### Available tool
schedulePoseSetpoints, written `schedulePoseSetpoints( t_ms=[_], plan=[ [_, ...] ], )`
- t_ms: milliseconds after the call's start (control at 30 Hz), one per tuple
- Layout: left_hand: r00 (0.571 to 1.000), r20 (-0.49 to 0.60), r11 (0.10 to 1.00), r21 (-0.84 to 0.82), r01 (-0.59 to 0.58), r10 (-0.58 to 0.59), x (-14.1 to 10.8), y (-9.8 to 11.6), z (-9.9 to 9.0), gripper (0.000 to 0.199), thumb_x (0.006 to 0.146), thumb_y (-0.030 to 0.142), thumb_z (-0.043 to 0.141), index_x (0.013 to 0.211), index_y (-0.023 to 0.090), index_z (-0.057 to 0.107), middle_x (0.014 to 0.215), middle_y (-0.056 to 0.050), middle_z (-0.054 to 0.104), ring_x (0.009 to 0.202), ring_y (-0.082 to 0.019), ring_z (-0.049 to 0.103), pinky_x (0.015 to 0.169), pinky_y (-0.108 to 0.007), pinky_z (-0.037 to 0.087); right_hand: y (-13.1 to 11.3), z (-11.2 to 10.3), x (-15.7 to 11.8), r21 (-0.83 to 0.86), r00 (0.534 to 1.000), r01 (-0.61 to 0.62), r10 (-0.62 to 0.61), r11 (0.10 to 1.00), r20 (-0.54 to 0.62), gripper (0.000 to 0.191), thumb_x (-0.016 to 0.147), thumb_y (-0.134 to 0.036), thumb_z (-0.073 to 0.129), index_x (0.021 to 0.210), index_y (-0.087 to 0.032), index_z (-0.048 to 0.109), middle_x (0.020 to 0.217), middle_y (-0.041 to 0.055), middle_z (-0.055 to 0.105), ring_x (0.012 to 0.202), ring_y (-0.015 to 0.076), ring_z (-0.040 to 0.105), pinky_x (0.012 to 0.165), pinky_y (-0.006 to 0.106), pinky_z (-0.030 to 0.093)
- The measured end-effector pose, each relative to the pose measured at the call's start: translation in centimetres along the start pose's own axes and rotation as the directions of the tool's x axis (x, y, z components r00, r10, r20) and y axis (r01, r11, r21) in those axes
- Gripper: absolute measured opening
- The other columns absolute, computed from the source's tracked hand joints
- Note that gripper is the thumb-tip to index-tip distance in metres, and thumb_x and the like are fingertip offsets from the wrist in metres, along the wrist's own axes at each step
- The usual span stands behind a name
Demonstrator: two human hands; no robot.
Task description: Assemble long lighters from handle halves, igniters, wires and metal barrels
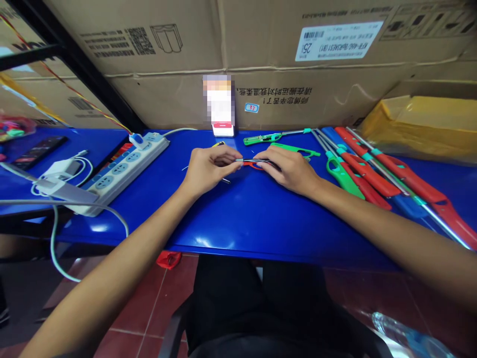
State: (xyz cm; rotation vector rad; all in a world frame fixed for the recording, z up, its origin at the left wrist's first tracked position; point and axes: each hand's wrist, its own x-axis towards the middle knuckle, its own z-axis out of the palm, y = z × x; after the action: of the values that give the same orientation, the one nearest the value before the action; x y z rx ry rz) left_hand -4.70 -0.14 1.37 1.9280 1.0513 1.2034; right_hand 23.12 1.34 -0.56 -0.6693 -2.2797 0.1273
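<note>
My left hand (208, 166) is closed in a pinch on one end of some thin dark wires (250, 160). The other end runs into my right hand (288, 166), whose fingers are also closed on it. Below hangs a red-orange strand (256, 167); its full shape is hidden by the fingers. Just beyond my hands lies a green long-reach lighter (263, 139) with its inner parts showing. Beside it is a green lighter casing (298, 150), partly behind my right hand. A short dark metal rod (226, 181) pokes out under my left hand.
Several red, green and blue long-reach lighters (376, 174) lie at the right. A lit phone (223, 107) leans against the large cardboard box (179, 99). A power strip (119, 171) with cables stands left, and a yellow-wrapped package (421, 122) sits at the back right of the blue table (238, 219).
</note>
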Motion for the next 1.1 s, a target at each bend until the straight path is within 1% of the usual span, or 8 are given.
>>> schedulePoseSetpoints(
  t_ms=[100,200,367,567,733,900,1000,1100],
  plan=[
    [1.0,-0.007,1.0,0.022,-0.018,0.018,-0.1,0.01,0.1,0.037,0.088,0.051,0.096,0.103,0.018,0.089,0.092,-0.009,0.089,0.085,-0.023,0.088,0.084,-0.033,0.076,0.03,0.21,-0.12,0.0,1.0,0.008,-0.008,1.0,-0.01,0.022,0.12,-0.032,0.059,0.13,-0.024,0.077,0.121,0.0106,0.085,0.102,0.0267,0.079,0.092,0.042,0.063],
    [1.0,0.017,1.0,-0.008,-0.009,0.01,-0.21,0.07,0.22,0.039,0.09,0.053,0.095,0.103,0.017,0.088,0.091,-0.009,0.089,0.083,-0.023,0.089,0.08,-0.032,0.076,0.11,0.47,-0.27,0.003,0.999,0.025,-0.025,1.0,-0.027,0.024,0.12,-0.033,0.059,0.132,-0.023,0.078,0.119,0.011,0.084,0.101,0.0268,0.079,0.091,0.042,0.064],
    [0.999,0.029,1.0,-0.009,-0.013,0.013,-0.38,0.11,0.44,0.037,0.091,0.053,0.094,0.101,0.018,0.088,0.089,-0.009,0.089,0.08,-0.022,0.088,0.073,-0.029,0.074,0.38,0.76,-0.47,0.013,0.998,0.047,-0.046,0.999,-0.039,0.025,0.12,-0.032,0.061,0.133,-0.023,0.079,0.115,0.0108,0.085,0.099,0.0265,0.079,0.091,0.041,0.064],
    [1.0,0.021,1.0,0.003,0.001,-0.001,-0.55,0.24,0.83,0.041,0.089,0.058,0.095,0.098,0.018,0.088,0.088,-0.009,0.089,0.076,-0.023,0.087,0.067,-0.03,0.073,0.62,0.82,-0.55,0.039,0.999,0.025,-0.024,0.999,-0.027,0.025,0.118,-0.031,0.062,0.133,-0.024,0.082,0.113,0.0095,0.085,0.096,0.0254,0.078,0.089,0.041,0.064],
    [0.999,0.034,1.0,-0.022,0.019,-0.018,-0.54,0.56,0.82,0.04,0.088,0.056,0.096,0.097,0.018,0.088,0.086,-0.009,0.089,0.073,-0.022,0.086,0.065,-0.029,0.072,0.59,0.75,-0.53,0.068,0.999,0.035,-0.032,0.997,-0.037,0.025,0.117,-0.029,0.064,0.132,-0.025,0.083,0.111,0.0086,0.085,0.094,0.0247,0.077,0.087,0.04,0.064],
    [0.996,0.073,0.998,-0.035,0.05,-0.047,-0.41,0.48,0.55,0.036,0.089,0.051,0.095,0.096,0.017,0.088,0.085,-0.01,0.088,0.072,-0.022,0.086,0.06,-0.027,0.07,0.67,0.74,-0.57,0.071,0.995,0.092,-0.09,0.993,-0.039,0.026,0.118,-0.027,0.063,0.133,-0.023,0.084,0.106,0.0081,0.084,0.092,0.0232,0.076,0.085,0.038,0.063],
    [0.996,0.09,0.999,-0.024,0.03,-0.028,-0.23,0.3,0.43,0.034,0.09,0.05,0.093,0.098,0.017,0.088,0.087,-0.01,0.089,0.073,-0.022,0.086,0.065,-0.028,0.071,0.75,0.77,-0.49,0.067,0.998,0.066,-0.064,0.996,-0.024,0.026,0.118,-0.027,0.063,0.134,-0.023,0.084,0.108,0.008,0.084,0.093,0.023,0.076,0.086,0.038,0.063],
    [0.998,0.062,1.0,0.02,-0.012,0.011,0.01,0.16,0.3,0.033,0.09,0.05,0.093,0.102,0.019,0.089,0.089,-0.009,0.089,0.081,-0.023,0.088,0.078,-0.032,0.075,0.77,0.81,-0.33,0.07,1.0,0.006,-0.005,0.998,-0.014,0.026,0.118,-0.029,0.064,0.134,-0.025,0.084,0.112,0.0076,0.085,0.095,0.0233,0.077,0.088,0.039,0.063]
  ],
)
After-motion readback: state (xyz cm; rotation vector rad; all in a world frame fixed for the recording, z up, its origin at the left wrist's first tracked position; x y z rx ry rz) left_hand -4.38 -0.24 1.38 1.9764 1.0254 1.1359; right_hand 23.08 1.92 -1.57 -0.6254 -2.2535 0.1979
